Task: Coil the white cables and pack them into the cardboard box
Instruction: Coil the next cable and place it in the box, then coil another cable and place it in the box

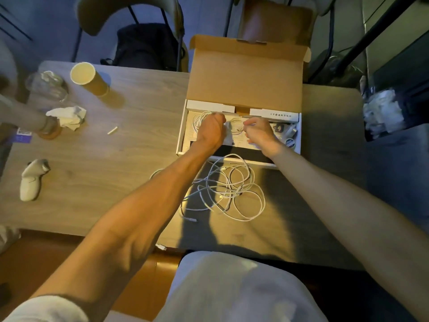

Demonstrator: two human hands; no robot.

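Hands meet inside the cardboard box (246,77): the left hand (212,132) curls round one edge of a small coil (235,127), the right hand (260,133) pinches the opposite edge, so it lies between them at the box's middle. A second coil (200,118) sits in its far left corner. Just outside the box's near wall sprawl the loose white cables (229,194), beneath both wrists, about equally near either hand.

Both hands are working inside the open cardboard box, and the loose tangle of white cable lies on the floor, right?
Not quite. The head view shows the loose tangle of white cable lying on the table, just in front of the cardboard box, not on the floor. Both the left hand and the right hand are inside the open box.
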